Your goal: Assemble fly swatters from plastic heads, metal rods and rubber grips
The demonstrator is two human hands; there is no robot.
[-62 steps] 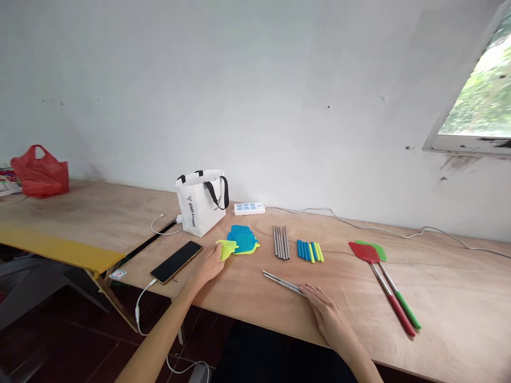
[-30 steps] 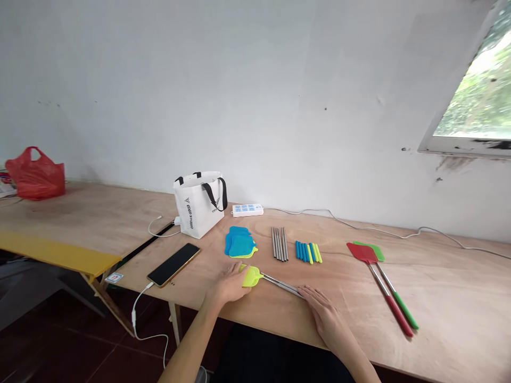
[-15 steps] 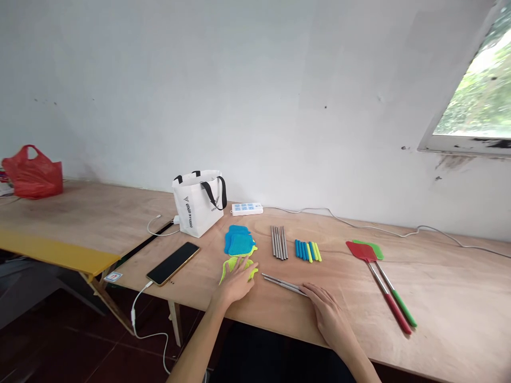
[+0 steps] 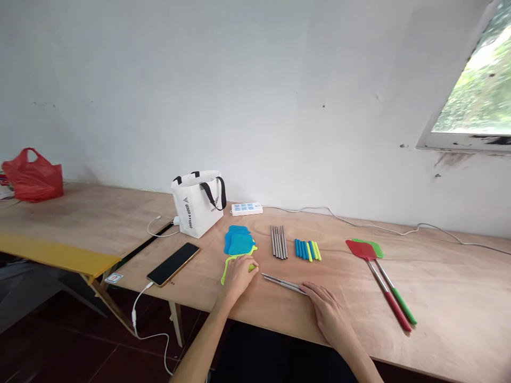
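Note:
My left hand (image 4: 238, 276) is closed at the front of the table, its fingers curled on the neck of a yellow-green mesh fly swatter head (image 4: 224, 272). Most of that head is hidden under the hand. Blue fly swatter heads (image 4: 241, 243) lie just beyond it, with another yellow-green edge under them. To the right, my right hand (image 4: 322, 304) rests palm down, fingers stretched out over the near ends of a couple of thin metal tubes (image 4: 281, 282). Several more metal tubes (image 4: 279, 242) lie side by side behind, beside a row of blue and yellow handle grips (image 4: 307, 250).
Two assembled fly swatters, one red (image 4: 365, 249) and one green (image 4: 406, 308), lie at the right. A phone (image 4: 173, 264) on a cable, a white bag (image 4: 199, 207) and a power strip (image 4: 247, 209) are left and back. A red bag (image 4: 34, 175) sits far left.
My left hand's fingers have gone from spread over the yellow-green swatter head to curled in on its neck. My right hand stays on the tubes.

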